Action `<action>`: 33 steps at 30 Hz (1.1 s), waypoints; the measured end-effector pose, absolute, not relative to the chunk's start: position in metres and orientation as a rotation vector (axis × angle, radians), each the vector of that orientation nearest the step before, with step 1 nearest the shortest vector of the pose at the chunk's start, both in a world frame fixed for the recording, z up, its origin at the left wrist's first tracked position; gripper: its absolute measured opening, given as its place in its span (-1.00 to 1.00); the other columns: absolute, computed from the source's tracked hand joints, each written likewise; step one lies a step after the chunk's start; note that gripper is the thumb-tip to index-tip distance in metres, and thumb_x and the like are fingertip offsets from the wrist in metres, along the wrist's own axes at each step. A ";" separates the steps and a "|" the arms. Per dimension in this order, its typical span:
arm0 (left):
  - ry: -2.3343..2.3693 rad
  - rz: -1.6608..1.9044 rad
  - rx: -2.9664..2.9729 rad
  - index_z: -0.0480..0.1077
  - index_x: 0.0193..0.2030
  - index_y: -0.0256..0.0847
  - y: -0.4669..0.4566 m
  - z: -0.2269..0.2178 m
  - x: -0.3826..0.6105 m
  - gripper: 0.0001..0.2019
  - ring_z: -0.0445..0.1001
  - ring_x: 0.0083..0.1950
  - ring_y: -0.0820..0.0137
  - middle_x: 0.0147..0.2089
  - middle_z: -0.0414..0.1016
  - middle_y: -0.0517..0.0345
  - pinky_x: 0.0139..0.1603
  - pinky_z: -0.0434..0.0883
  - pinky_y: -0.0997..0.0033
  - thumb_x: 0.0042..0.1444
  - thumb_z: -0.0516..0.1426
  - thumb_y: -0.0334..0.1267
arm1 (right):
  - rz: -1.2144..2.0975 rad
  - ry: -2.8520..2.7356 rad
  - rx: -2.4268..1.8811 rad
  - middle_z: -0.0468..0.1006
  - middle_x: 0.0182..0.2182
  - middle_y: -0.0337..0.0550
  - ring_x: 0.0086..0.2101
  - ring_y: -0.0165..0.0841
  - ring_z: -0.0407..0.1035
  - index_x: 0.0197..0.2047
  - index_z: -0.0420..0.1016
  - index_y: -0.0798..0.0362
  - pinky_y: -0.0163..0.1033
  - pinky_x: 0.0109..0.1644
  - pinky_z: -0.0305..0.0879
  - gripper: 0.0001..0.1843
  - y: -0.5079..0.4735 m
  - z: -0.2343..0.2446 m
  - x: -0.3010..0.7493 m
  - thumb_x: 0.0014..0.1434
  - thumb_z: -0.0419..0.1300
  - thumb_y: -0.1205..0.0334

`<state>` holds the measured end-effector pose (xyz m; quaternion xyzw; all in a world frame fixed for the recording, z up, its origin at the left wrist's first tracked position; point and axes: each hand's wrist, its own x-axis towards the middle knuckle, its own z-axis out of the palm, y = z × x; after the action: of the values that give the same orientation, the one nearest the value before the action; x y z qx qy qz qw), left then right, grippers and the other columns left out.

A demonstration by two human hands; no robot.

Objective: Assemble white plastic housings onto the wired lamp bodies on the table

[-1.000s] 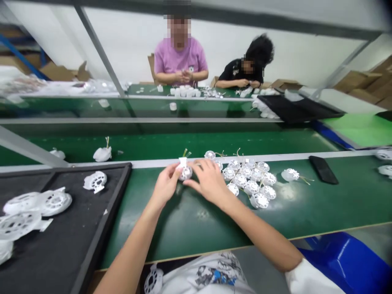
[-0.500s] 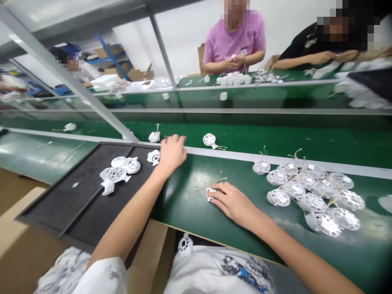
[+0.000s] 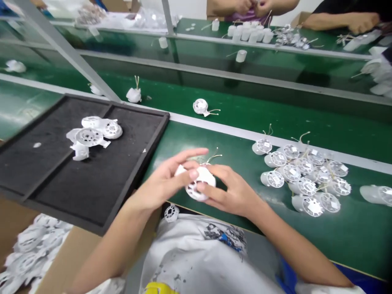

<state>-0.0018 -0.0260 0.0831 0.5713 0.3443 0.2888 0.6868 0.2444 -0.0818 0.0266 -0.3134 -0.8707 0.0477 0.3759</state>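
Note:
Over the green bench, my left hand (image 3: 163, 179) and my right hand (image 3: 234, 190) meet around a white round plastic part (image 3: 206, 176) with slots in its face. My left thumb presses on its top while the left index finger is stretched out. The right thumb and fingers grip its right side. Thin pale wires with small ends rise just behind the part; my fingers hide where they join. To the left, several similar white plastic parts (image 3: 89, 137) lie piled on a black tray (image 3: 128, 171).
Several clear cylindrical pieces with wires (image 3: 289, 173) stand grouped at right. A wired white piece (image 3: 200, 106) sits on the green strip behind the rail. A cardboard box holding white parts (image 3: 29, 245) is at lower left. Co-workers' hands (image 3: 254, 6) work across the line.
My left hand has come from the tray's far right corner to my right hand, and the white part there is gone from the tray. The part is now held between both hands. The view has tilted down.

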 end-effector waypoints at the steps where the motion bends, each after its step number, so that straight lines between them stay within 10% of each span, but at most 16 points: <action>1: 0.694 0.621 1.218 0.33 0.45 -0.03 -0.037 0.081 0.005 -0.46 0.58 -0.19 0.34 -0.11 0.57 0.08 -0.13 0.53 0.34 0.39 0.22 -0.06 | 0.113 -2.232 -0.815 0.49 0.15 0.00 0.10 -0.14 0.45 0.36 0.31 -0.14 0.02 0.11 0.50 -0.41 -0.087 0.029 0.247 0.34 0.36 0.26; 7: 0.961 0.920 1.749 0.52 0.20 -0.06 -0.043 0.018 0.024 -0.71 0.47 0.31 0.19 0.25 0.51 -0.01 0.38 0.40 0.13 0.38 0.24 -0.16 | 0.068 -2.030 -1.443 0.58 -0.07 -0.01 -0.14 -0.12 0.47 0.32 0.32 -0.07 -0.01 -0.08 0.44 -0.38 -0.115 0.008 0.275 0.31 0.41 0.01; 13: 1.011 0.948 2.002 0.61 0.06 -0.07 -0.039 -0.019 0.032 -0.82 0.55 0.21 0.24 0.19 0.57 0.00 0.28 0.48 0.14 0.44 0.18 -0.22 | 0.205 -1.953 -2.031 0.59 -0.14 0.04 -0.14 0.07 0.50 0.32 0.36 -0.05 0.16 -0.05 0.39 -0.28 -0.142 -0.014 0.275 0.30 0.29 -0.33; 18: 0.969 0.862 2.055 0.63 0.02 -0.09 -0.027 -0.018 0.025 -0.77 0.53 0.13 0.25 0.13 0.48 -0.03 0.23 0.50 0.15 0.46 0.14 -0.16 | 0.510 -2.003 -1.877 0.43 0.22 0.06 0.13 0.06 0.44 0.52 0.12 -0.24 0.08 -0.04 0.52 -0.31 -0.139 0.001 0.279 0.43 0.21 -0.08; 23: 0.924 0.823 2.012 0.60 -0.10 -0.17 -0.016 -0.014 0.027 -0.72 0.51 0.11 0.27 0.12 0.42 -0.03 0.26 0.46 0.18 0.49 0.08 -0.15 | 0.690 -1.974 -1.842 0.46 0.14 0.01 0.13 0.00 0.43 0.22 0.33 -0.12 0.09 0.08 0.52 -0.49 -0.114 0.004 0.286 0.30 0.35 -0.04; 26: 0.925 0.773 2.072 0.55 0.16 -0.07 -0.017 -0.013 0.023 -0.73 0.42 0.29 0.16 0.25 0.38 -0.04 0.40 0.36 0.08 0.43 0.17 -0.10 | 0.734 -1.839 -1.820 0.48 0.08 -0.04 0.03 -0.07 0.47 0.19 0.34 -0.11 0.04 0.05 0.52 -0.46 -0.099 0.009 0.278 0.24 0.39 -0.01; 29: 0.961 0.620 2.178 0.08 0.58 0.01 -0.021 -0.017 0.016 -0.20 0.30 0.38 0.02 0.36 0.36 -0.08 0.44 0.30 -0.08 0.29 0.30 -0.06 | 0.786 -1.784 -1.637 0.47 0.09 -0.07 0.00 -0.13 0.49 0.23 0.36 -0.12 -0.01 0.08 0.52 -0.38 -0.084 0.016 0.260 0.20 0.46 -0.03; 33: 1.003 0.561 2.266 -0.22 0.66 -0.04 -0.024 -0.028 0.013 -0.04 0.28 0.37 -0.04 0.37 0.38 -0.15 0.39 0.32 -0.12 0.29 0.27 -0.16 | 0.832 -1.911 -1.437 0.46 0.09 -0.06 0.03 -0.13 0.47 0.22 0.39 -0.11 -0.02 0.15 0.49 -0.41 -0.068 0.016 0.235 0.22 0.48 -0.01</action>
<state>0.0131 -0.0245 -0.0283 0.8518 0.3771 0.2108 0.2961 0.2347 -0.0676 0.0165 -0.5414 -0.7199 0.3136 0.3003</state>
